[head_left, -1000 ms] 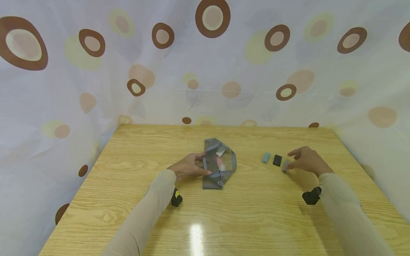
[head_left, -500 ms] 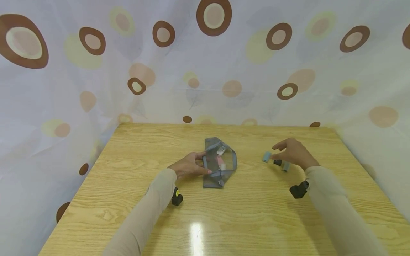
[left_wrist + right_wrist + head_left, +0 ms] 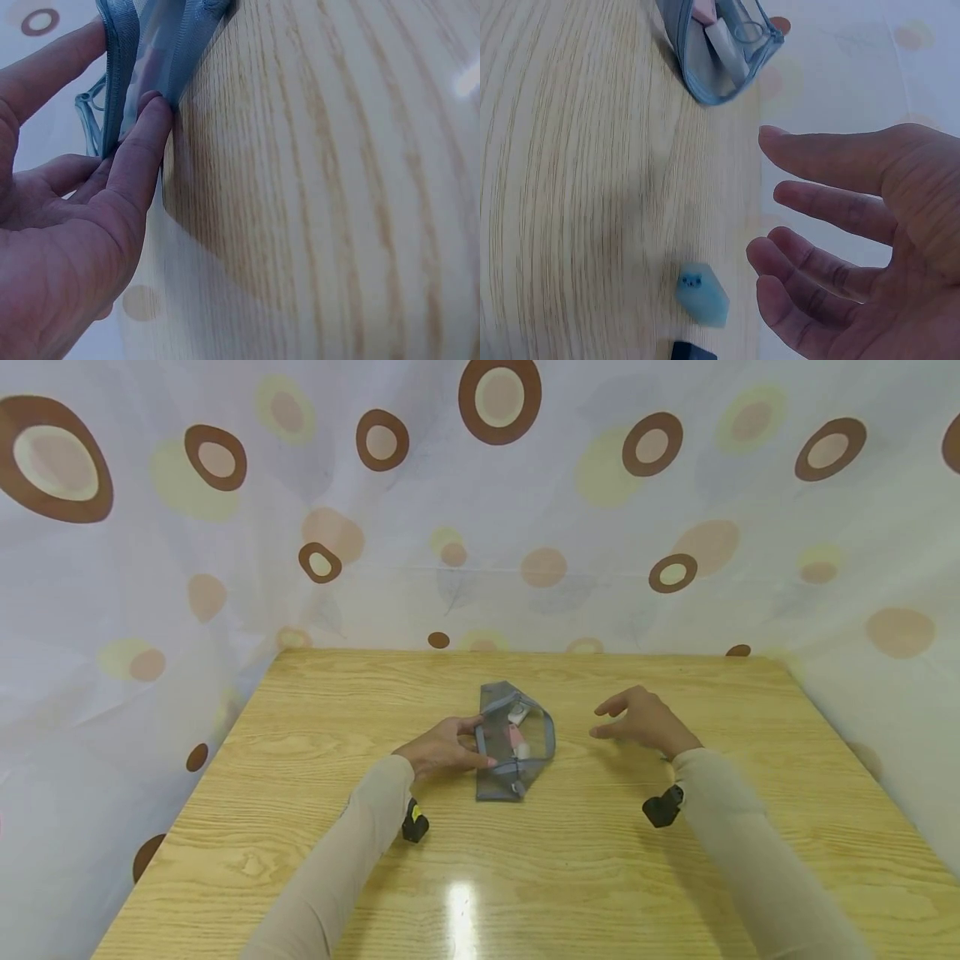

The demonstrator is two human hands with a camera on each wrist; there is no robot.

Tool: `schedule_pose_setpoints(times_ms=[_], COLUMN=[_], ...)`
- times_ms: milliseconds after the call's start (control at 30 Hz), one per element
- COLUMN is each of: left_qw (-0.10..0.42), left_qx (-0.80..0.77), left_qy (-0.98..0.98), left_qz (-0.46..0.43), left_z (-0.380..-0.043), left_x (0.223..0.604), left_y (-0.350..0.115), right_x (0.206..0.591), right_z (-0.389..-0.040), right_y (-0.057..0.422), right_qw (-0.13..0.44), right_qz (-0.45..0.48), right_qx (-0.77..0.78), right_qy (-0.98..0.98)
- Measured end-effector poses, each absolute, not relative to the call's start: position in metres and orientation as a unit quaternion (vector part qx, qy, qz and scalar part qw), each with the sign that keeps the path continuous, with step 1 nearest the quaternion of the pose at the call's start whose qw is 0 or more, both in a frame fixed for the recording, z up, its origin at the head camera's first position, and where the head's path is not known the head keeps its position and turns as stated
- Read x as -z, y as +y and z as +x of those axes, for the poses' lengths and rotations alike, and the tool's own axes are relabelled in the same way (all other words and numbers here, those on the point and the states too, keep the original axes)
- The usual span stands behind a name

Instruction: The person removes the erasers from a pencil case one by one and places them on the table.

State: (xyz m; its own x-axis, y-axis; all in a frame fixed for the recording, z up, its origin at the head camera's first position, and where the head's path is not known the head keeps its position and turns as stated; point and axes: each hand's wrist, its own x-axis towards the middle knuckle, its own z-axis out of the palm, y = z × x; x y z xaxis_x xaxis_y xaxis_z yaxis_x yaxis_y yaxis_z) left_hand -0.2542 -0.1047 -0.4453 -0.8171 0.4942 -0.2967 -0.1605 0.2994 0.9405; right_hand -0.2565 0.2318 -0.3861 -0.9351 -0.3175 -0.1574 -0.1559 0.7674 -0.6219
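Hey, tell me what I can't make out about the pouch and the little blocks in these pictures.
- Pouch: left wrist view, cut off by the top edge.
- Pink thing inside it: head view, too small to identify.
- Blue block: head view, hidden behind the right grip.
- Black block: right wrist view, mostly cut off by the bottom edge; not visible in the head view either.

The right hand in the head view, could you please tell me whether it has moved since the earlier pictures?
Yes; the right hand has moved left across the table, toward the grey pouch, which has stayed in place.
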Motion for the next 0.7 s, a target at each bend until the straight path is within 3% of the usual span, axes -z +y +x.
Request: schedule_pose_setpoints(times_ms=[700], left_qw=[0.267], left_qx=[-0.548], left_qy=[0.785], left_qz=[0.116], left_z=[-0.255], left_x=[0.445], left_y=[-0.105], right_x=[0.394], right_z=[-0.262], right_y=[0.187], right_qw=[0.131], right_qz=[-0.167], right_qx=[0.315], right_qy=[0.925])
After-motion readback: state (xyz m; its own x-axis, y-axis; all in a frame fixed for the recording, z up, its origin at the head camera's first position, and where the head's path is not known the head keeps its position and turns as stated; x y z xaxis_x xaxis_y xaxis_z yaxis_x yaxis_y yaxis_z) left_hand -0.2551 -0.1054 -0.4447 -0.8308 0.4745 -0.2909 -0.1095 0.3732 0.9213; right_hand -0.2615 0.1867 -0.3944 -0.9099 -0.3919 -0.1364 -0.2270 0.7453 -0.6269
